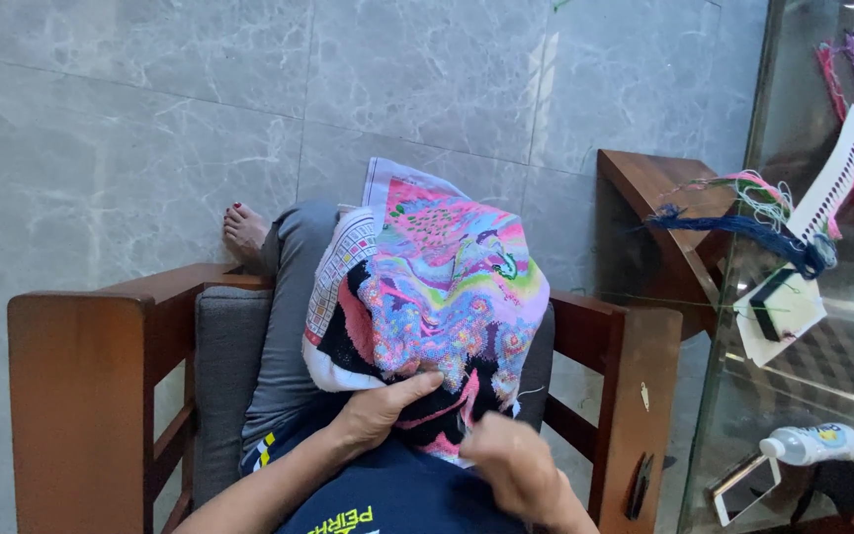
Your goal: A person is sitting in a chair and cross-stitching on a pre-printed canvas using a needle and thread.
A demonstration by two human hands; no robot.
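A colourful cross-stitch cloth (447, 287), pink, blue, green and black, lies draped over my lap. My left hand (383, 407) grips its near edge, thumb on top of the black stitched area. My right hand (511, 460) is pinched closed at the cloth's near right edge, apparently on a needle or thread too small to make out. A thin thread (531, 393) trails off the cloth on the right.
I sit in a wooden chair (81, 386) with a grey cushion (224, 376). A glass table (793, 386) at right holds thread skeins (743, 225), a thread card (837, 178), a white bottle (812, 443) and a phone (743, 485). My bare foot (246, 232) rests on the marble floor.
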